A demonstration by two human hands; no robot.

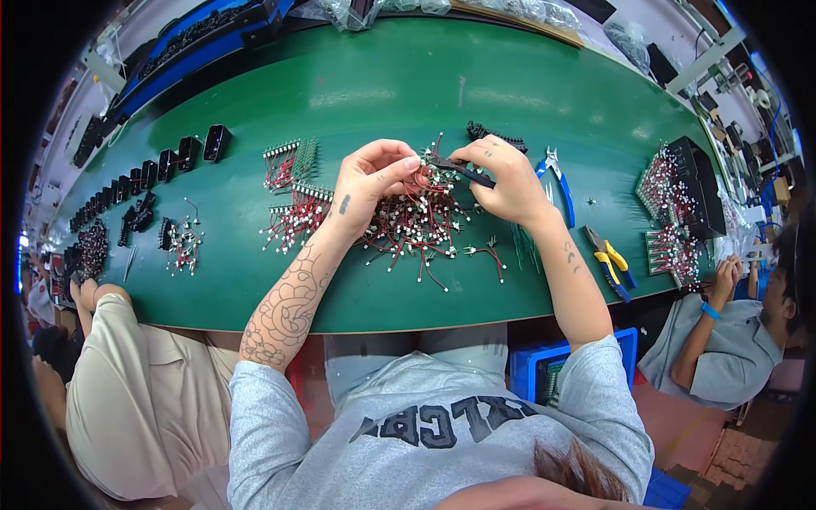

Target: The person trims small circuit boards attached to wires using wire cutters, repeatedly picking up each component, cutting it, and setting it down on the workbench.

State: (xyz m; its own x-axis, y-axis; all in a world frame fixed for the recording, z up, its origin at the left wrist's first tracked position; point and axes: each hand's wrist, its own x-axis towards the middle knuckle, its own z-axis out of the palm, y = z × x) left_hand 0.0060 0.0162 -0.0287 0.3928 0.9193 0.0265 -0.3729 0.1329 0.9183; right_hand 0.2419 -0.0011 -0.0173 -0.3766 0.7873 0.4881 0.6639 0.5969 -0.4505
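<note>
My left hand (372, 180) is closed in a pinch, thumb against fingers, on a small part with red wire; its exact shape is mostly hidden. Gripped in my right hand (505, 183) is a pair of dark-handled pliers (464, 170), whose jaws reach to the part at my left fingertips. Beneath both hands spreads a heap of red-wired parts with white ends (415, 225). Strips of green circuit boards (299, 161) with red wires lie left of my left hand. Just beyond my right hand is a cluster of black parts (493, 134).
To the right lie blue-handled pliers (568, 204), yellow-and-blue pliers (609, 259) and a black bin (701, 183) beside wired boards. A row of black housings (189, 155) runs along the left. A blue crate (525, 374) stands below the table edge. Co-workers sit on both sides.
</note>
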